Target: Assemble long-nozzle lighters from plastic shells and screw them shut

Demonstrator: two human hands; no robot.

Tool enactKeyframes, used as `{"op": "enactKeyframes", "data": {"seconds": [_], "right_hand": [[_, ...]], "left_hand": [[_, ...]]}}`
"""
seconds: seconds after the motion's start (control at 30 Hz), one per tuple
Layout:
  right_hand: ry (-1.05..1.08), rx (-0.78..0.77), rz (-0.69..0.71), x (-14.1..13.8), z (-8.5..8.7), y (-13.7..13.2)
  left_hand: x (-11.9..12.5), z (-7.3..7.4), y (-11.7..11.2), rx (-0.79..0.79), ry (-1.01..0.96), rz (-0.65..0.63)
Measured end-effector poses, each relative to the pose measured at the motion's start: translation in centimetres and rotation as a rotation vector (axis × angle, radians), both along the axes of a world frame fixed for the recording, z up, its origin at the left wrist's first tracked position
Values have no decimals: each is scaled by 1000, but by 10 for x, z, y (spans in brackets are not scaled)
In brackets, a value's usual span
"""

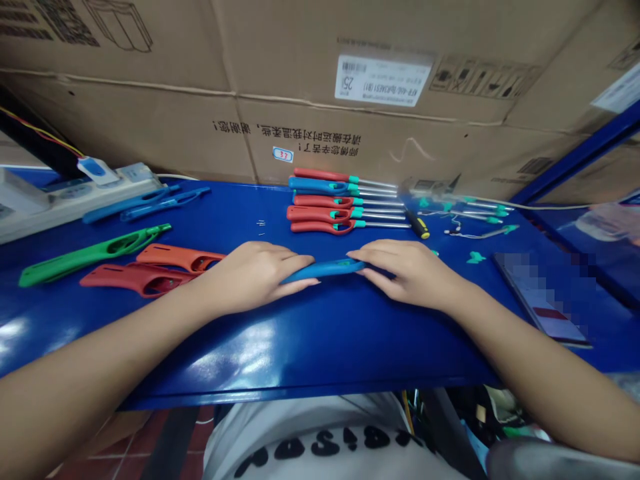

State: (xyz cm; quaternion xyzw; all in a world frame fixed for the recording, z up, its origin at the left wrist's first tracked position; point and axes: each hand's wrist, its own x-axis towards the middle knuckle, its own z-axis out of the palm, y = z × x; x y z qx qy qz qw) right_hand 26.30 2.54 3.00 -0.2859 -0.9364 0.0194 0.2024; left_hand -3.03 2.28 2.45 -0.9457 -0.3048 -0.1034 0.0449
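Note:
A blue lighter casing (327, 269) lies level between my two hands, just above the blue table. My left hand (257, 272) pinches its left end between thumb and fingers. The right end is gripped by my right hand (407, 270), whose palm hides part of it. A bit of green shows in the casing near my right fingertips. Close to my left forearm lie a dark red casing (133, 279) and an orange casing (173, 257), partly covered by the arm. Beyond my hands, several red and blue lighters (320, 215) with metal tubes lie side by side.
A green casing (95, 257) and blue casing halves (163, 204) lie at left, near a white power strip (75, 197). Small screws (261, 227), a screwdriver (417, 225), metal tubes with wires (475, 217) and a phone (543, 300) are on the table. A cardboard box (300, 80) stands behind.

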Motion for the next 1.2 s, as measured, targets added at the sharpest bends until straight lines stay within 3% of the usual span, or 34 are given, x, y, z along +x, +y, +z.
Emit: {"op": "enactKeyframes", "data": {"seconds": [0.23, 0.47, 0.8, 0.93, 1.2], "right_hand": [[-68, 132, -1, 0, -7, -3], [-132, 124, -62, -14, -3, -5], [-222, 172, -356, 46, 12, 33], [-132, 124, -253, 46, 11, 34], [-55, -145, 0, 3, 3, 7]], "left_hand": [[7, 6, -8, -163, 1, 64], [15, 7, -18, -147, 50, 144], [-4, 7, 4, -107, 25, 230], [-5, 8, 4, -69, 28, 221], [6, 3, -6, 58, 23, 114]]}}
